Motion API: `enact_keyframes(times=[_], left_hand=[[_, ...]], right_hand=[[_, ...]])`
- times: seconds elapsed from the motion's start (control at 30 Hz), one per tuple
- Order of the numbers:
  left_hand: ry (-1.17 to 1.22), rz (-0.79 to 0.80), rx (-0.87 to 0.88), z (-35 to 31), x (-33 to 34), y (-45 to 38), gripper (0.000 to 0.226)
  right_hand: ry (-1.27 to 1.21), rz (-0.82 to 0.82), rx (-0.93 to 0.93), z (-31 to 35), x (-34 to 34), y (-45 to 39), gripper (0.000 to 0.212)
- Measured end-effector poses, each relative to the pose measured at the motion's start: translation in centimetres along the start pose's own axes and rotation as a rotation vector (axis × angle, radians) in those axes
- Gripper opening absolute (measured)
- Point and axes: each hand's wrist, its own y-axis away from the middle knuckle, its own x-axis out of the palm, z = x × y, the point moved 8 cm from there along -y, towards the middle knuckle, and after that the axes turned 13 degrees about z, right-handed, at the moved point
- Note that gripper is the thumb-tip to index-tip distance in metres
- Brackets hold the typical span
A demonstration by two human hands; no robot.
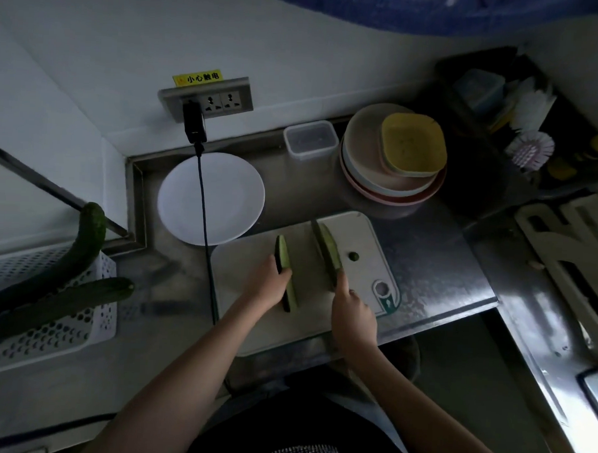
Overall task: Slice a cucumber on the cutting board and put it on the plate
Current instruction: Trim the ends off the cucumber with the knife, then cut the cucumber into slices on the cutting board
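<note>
A pale cutting board (369,243) lies on the steel counter. Two lengthwise cucumber halves rest on it, cut faces showing. My left hand (266,286) grips the left cucumber half (284,256) around its middle. My right hand (354,309) holds a knife (319,242), index finger stretched along it. Its thin dark blade runs along the left edge of the right cucumber half (331,250), and the handle is hidden in my palm. A small cucumber end piece (353,255) sits to the right on the board. The white plate (189,201) stands bare behind the board, to the left.
A black cable (205,229) hangs from the wall socket (207,100) across the plate and past the board's left edge. A white perforated basket (64,322) at the left holds whole cucumbers (84,247). A stack of plates (372,174) and a clear plastic box (310,137) stand behind.
</note>
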Motion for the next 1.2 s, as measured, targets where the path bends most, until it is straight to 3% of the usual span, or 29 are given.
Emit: enact_keyframes(times=[0.17, 0.27, 0.37, 0.5, 0.6, 0.77, 0.9, 0.97, 1.07, 1.13, 1.2], left_hand=[[-0.106, -0.048, 0.022, -0.5, -1.6, -0.2, 0.024], [-0.186, -0.052, 0.016, -0.5, -2.1, -0.3, 0.027], [-0.290, -0.077, 0.022, -1.0, -2.4, -0.4, 0.033], [-0.471, -0.129, 0.047, -2.5, -2.6, -0.3, 0.038], [-0.588, -0.098, 0.009, -2.7, -1.9, -0.5, 0.035], [-0.899, -0.055, 0.010, -3.4, 0.6, -0.7, 0.050], [-0.883, -0.047, 0.024, -3.2, 0.6, -0.9, 0.053], [-0.838, -0.095, 0.095, -3.7, -0.2, -0.6, 0.054], [-0.946, -0.171, 0.404, -7.4, 0.1, 0.0, 0.048], [-1.100, -0.075, 0.595, -10.0, 2.3, -0.4, 0.061], [-1.255, 0.030, 0.617, -11.5, 4.3, -1.4, 0.070]], right_hand=[[-0.183, -0.157, 0.022, -1.6, -2.7, -0.6, 0.054], [-0.417, -0.317, 0.006, -3.4, -4.5, 0.1, 0.036], [-0.586, -0.416, 0.108, -7.0, -5.2, 0.9, 0.021], [-0.618, -0.344, 0.193, -10.4, -3.9, 0.6, 0.016], [-0.589, -0.269, 0.201, -10.5, -2.5, 0.5, 0.021], [-0.606, -0.241, 0.188, -9.4, -1.5, 0.4, 0.026], [-0.611, -0.215, 0.170, -9.0, -1.2, 0.0, 0.026], [-0.626, -0.212, 0.174, -9.2, -1.0, 0.0, 0.026], [-0.648, -0.217, 0.185, -9.7, -0.8, 0.2, 0.025], [-0.666, -0.216, 0.184, -10.0, -0.8, 0.6, 0.025], [-0.680, -0.210, 0.178, -10.3, -0.8, 1.0, 0.023]])
